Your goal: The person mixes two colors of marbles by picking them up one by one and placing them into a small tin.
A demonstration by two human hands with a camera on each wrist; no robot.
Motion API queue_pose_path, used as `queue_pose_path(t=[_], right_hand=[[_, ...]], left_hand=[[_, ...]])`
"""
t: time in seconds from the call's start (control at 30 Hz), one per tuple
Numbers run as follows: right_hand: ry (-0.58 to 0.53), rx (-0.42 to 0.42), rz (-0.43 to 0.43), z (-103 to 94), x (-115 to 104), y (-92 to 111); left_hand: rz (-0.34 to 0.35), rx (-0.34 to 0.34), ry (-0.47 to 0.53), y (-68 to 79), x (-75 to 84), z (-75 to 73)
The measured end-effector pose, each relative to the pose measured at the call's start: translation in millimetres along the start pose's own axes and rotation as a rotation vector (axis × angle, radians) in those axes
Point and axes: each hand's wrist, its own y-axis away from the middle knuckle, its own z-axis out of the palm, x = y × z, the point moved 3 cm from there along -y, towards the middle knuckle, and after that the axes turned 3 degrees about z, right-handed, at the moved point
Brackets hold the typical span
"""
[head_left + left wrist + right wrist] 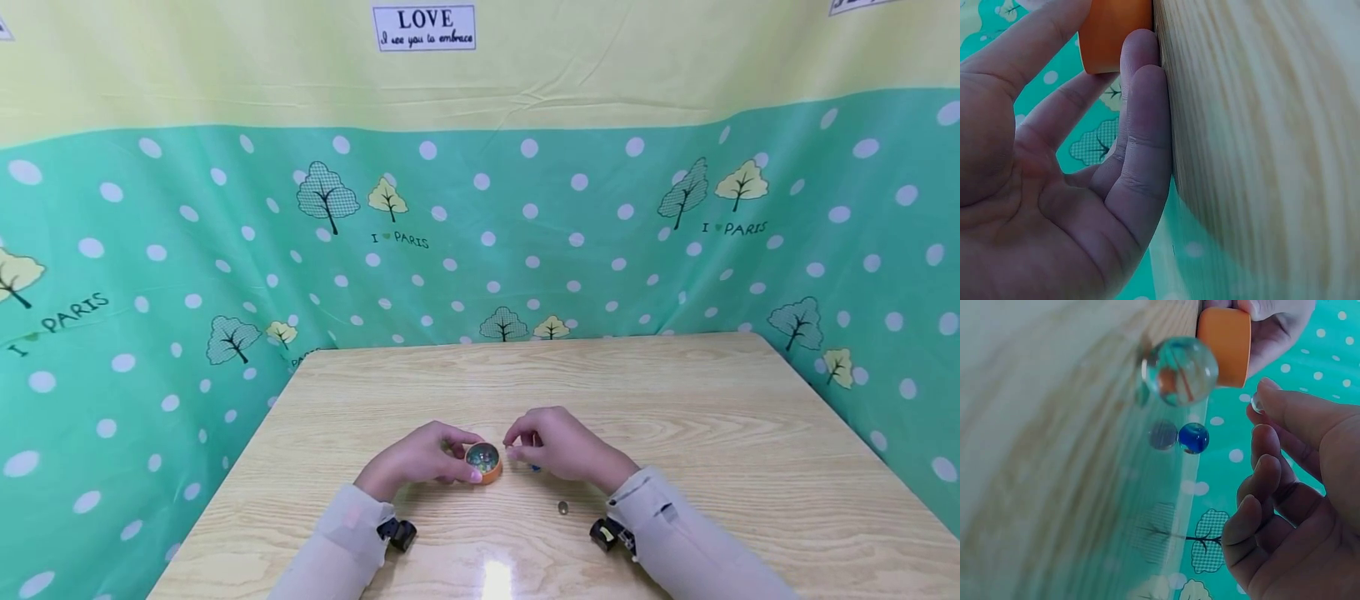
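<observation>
My left hand holds a small orange round cup from its left side, thumb in front and index finger behind. Multicoloured, shiny contents show in the cup's mouth. In the left wrist view the orange wall stands on the tabletop, while other fingers rest by the wood. Just right of the cup, my right hand pinches a small clear marble between thumb and index finger; its other fingers are curled. A blue marble lies on the table below that hand. Nearer me sits a clear marble with an orange-red streak inside.
The wooden table has a glossy surface that reflects the marbles. A green and yellow printed cloth hangs round its back and sides. Black wrist cameras sit under both sleeves, one by the left wrist.
</observation>
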Motion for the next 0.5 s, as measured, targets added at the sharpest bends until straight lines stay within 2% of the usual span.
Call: queue_pose_path(t=[0.27, 0.5], right_hand=[[-0.013, -0.01, -0.06, 6.6, -13.2, 1.0], [0.007, -0.014, -0.055, 13.5, -15.1, 0.3]], left_hand=[[0.024, -0.009, -0.013, -0.1, -2.6, -0.8], [0.033, -0.031, -0.038, 1.6, -1.4, 0.0]])
